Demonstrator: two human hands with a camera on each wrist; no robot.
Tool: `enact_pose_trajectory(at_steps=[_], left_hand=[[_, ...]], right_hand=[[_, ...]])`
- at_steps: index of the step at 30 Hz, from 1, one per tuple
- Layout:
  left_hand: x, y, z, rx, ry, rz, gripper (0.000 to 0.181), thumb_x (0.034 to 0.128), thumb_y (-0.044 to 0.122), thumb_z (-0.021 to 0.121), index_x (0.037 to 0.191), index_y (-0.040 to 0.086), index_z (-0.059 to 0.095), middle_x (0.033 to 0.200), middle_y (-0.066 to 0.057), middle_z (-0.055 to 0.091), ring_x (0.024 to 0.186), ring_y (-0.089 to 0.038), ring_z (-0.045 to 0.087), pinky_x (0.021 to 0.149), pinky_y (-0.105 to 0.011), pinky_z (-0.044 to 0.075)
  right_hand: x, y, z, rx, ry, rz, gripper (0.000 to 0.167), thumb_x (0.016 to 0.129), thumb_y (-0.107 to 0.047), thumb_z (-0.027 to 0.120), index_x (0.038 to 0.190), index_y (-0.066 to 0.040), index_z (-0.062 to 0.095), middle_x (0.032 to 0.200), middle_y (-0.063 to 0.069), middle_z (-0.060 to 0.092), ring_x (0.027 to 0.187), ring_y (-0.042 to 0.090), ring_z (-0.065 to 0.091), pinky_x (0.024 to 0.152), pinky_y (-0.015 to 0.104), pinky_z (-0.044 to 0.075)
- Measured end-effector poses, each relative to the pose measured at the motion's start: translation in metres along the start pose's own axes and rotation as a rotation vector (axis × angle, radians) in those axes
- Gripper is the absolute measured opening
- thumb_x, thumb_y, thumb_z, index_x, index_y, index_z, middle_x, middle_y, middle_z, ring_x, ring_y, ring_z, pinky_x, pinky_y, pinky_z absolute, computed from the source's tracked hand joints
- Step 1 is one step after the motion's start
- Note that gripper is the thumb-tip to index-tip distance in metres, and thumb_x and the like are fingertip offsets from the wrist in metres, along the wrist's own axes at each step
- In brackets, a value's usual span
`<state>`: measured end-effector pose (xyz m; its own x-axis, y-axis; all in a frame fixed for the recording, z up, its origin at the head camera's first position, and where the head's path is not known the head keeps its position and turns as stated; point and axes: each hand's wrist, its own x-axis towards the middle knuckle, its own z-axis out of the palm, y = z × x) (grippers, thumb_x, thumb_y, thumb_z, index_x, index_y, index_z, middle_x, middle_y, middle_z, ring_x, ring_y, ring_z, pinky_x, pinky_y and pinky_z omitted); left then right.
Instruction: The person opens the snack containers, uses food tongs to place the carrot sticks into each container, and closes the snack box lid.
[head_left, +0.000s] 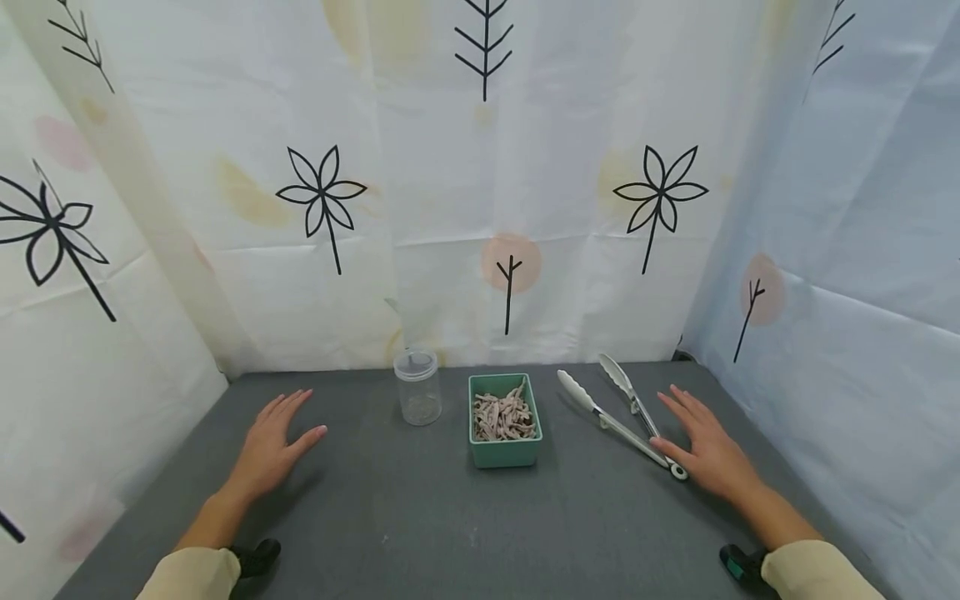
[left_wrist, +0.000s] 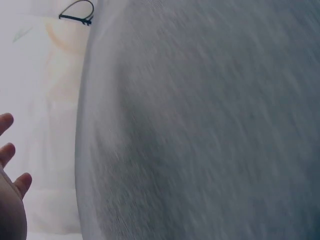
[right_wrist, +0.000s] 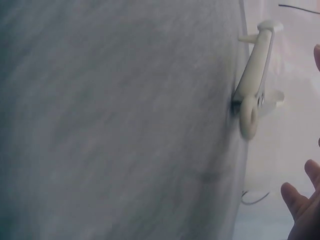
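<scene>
My left hand (head_left: 266, 450) is over the left side of the grey table, fingers extended and holding nothing. At the right, my right hand (head_left: 708, 450) hovers beside the hinge end of the white-and-metal tongs (head_left: 626, 425), its thumb overlapping them in the head view; whether it touches them I cannot tell. The tongs lie spread apart, tips pointing to the back. A green rectangular tub (head_left: 506, 454) in the middle holds a heap of pale, twisted strips (head_left: 504, 415). To its left stands a clear jar (head_left: 420, 396) with a lid on. In the right wrist view the tongs' ring (right_wrist: 248, 117) shows near the fingers.
The grey table (head_left: 375, 517) ends at white printed curtains (head_left: 480, 183) at the back and both sides. Black straps (head_left: 258, 557) sit at the wrists, by the beige sleeves (head_left: 198, 575).
</scene>
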<state>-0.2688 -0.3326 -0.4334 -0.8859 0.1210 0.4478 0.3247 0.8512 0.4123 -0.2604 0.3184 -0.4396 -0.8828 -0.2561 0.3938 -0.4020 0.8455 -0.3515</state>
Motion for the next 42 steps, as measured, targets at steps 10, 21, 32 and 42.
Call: enact_pose_trajectory(at_steps=[10, 21, 32, 42], left_hand=[[0.022, 0.021, 0.000, -0.192, -0.051, -0.140, 0.068, 0.0987, 0.046, 0.053, 0.148, 0.003, 0.036, 0.146, -0.025, 0.039, 0.132, -0.044, 0.035, 0.100, -0.064, 0.030], [0.045, 0.039, 0.014, -0.397, -0.038, -0.155, 0.055, 0.1003, 0.040, 0.053, 0.143, 0.006, 0.044, 0.140, -0.020, 0.049, 0.125, -0.040, 0.046, 0.096, -0.061, 0.037], [0.068, 0.062, 0.026, -0.625, 0.007, -0.193, 0.049, 0.1026, 0.032, 0.051, 0.141, 0.001, 0.046, 0.140, -0.020, 0.049, 0.125, -0.034, 0.049, 0.095, -0.051, 0.044], [0.077, 0.080, 0.046, -0.765, 0.063, -0.227, 0.050, 0.0998, 0.020, 0.058, 0.143, 0.001, 0.042, 0.146, -0.018, 0.042, 0.126, -0.035, 0.046, 0.097, -0.040, 0.040]], right_hand=[[0.028, -0.026, 0.006, 0.065, -0.013, -0.024, 0.071, 0.092, -0.036, 0.068, 0.150, -0.009, 0.036, 0.153, 0.021, 0.029, 0.135, 0.048, 0.027, 0.096, 0.071, 0.027], [0.056, -0.055, 0.021, 0.297, 0.074, 0.084, 0.058, 0.095, -0.026, 0.065, 0.145, -0.005, 0.043, 0.141, 0.021, 0.047, 0.116, 0.041, 0.055, 0.086, 0.054, 0.048], [0.079, -0.082, 0.026, 0.513, 0.154, 0.138, 0.045, 0.097, -0.022, 0.062, 0.136, -0.002, 0.051, 0.133, 0.021, 0.055, 0.114, 0.037, 0.058, 0.089, 0.050, 0.048], [0.092, -0.093, 0.054, 0.643, 0.168, 0.156, 0.038, 0.096, -0.015, 0.064, 0.129, 0.004, 0.056, 0.129, 0.023, 0.057, 0.109, 0.037, 0.061, 0.075, 0.028, 0.054]])
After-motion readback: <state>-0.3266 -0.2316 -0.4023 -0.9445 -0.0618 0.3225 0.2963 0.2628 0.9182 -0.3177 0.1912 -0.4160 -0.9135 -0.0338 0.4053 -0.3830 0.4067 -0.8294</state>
